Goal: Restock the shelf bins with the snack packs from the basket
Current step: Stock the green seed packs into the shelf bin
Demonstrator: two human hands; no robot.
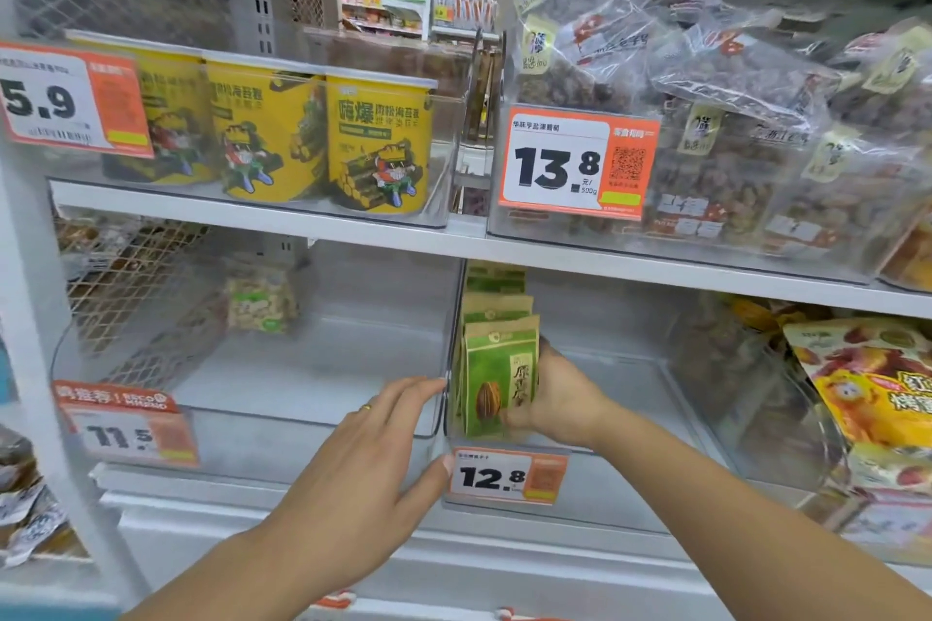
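Several green and brown snack packs (497,363) stand upright in a row at the left side of a clear shelf bin (630,383) on the lower shelf, above a 12.8 price tag (507,476). My right hand (555,398) reaches into that bin and grips the front pack on its right side. My left hand (373,459) rests with fingers spread against the front corner where this bin meets the nearly empty clear bin (302,368) to its left. The basket is out of view.
One pale snack bag (259,300) sits at the back of the left bin. Yellow tubs (378,141) and bagged dried fruit (731,116) fill the upper shelf bins. Red and yellow packs (877,393) crowd the lower right. A white shelf upright (30,318) stands at left.
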